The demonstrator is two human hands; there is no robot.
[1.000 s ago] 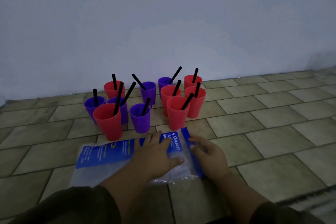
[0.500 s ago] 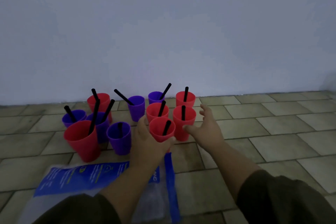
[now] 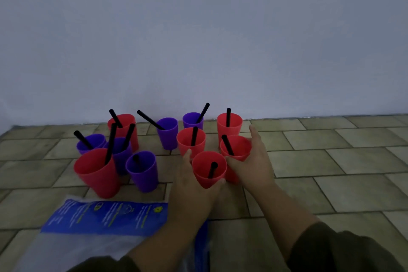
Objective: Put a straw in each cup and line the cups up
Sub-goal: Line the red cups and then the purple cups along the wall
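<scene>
Left hand (image 3: 189,190): curled round the near red cup (image 3: 202,166), fingers on its left side, thumb on its near right side.
Right hand (image 3: 254,168): wrapped round the right red cup (image 3: 240,146), thumb on the near side, fingers up its right side; the index tip lies near the far right cup (image 3: 235,127).
Held cups: just beside each other at the near right of the group, the right red cup a little farther. I cannot tell whether either is off the floor (image 3: 331,161).
Straws: black, one in every cup. The near straw (image 3: 212,170) points almost at the camera; the right straw (image 3: 227,144) leans far-left.
Middle red cup (image 3: 186,142): upright, just beyond the left fingers, its straw nearly upright.
Far right cup: red, upright, close to the wall (image 3: 198,28).
Mid purple cup (image 3: 167,137): left of the middle red cup, straw leaning far-left.
Far purple cup (image 3: 191,119): beside the wall, straw leaning right.
Left group: big red cup (image 3: 95,176) nearest, near purple cup (image 3: 143,174) to its right. Beyond them stand the inner purple cup (image 3: 122,157), left purple cup (image 3: 95,141) and back red cup (image 3: 123,120).
Layout: eleven cups in a loose cluster, not a line.
Bag (image 3: 103,216): clear plastic with a blue label, flat on the floor, near left, partly under the left forearm.
Floor: tan tiles.
Sleeves (image 3: 342,249): dark, at the near edge.
</scene>
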